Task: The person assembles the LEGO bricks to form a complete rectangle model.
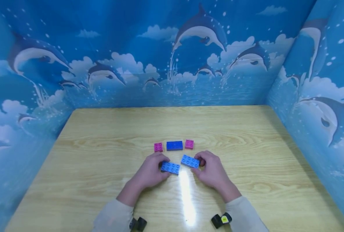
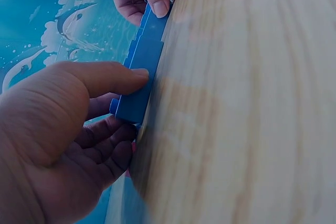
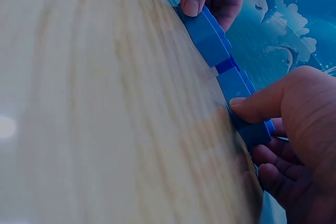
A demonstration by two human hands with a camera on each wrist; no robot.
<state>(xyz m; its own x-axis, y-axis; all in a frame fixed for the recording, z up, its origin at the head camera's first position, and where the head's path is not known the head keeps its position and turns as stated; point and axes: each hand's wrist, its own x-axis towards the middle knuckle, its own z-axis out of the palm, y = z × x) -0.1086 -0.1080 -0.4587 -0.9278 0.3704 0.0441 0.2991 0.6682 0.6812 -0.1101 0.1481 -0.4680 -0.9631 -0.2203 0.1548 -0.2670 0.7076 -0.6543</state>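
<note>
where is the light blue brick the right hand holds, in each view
Head: light blue brick just right of centre, lower half, in the right hand.
Left wrist: the brick near the top, slightly left of centre.
Right wrist: the brick right of centre, about mid-height.
Shared landmark: the left hand.

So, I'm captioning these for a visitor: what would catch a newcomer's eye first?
Dolphins leap across the blue backdrop behind the table. Near the table's middle, the left grip and right grip each hold a light blue brick. Beyond, a dark blue brick lies between two pink bricks.
</note>
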